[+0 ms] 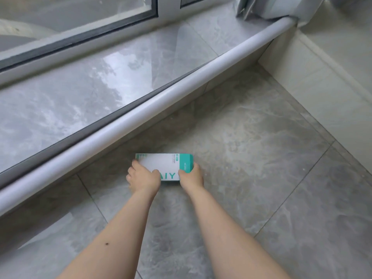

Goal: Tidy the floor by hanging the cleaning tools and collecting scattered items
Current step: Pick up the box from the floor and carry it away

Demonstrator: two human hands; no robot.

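My left hand [143, 179] and right hand [191, 176] clamp the box's [164, 165] ends, on the floor [261, 178] at twelve o'clock. It probably sits flat; I'd lift level, clear of the sill [80, 87] beyond.

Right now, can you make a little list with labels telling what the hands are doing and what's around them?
thing held: white and teal box
left hand: grips the box's left end
right hand: grips the box's teal right end
box position: low over the grey tiled floor; touching it or not, cannot tell
beside it: raised glossy ledge with a rounded white edge, under a window
far corner: curtain
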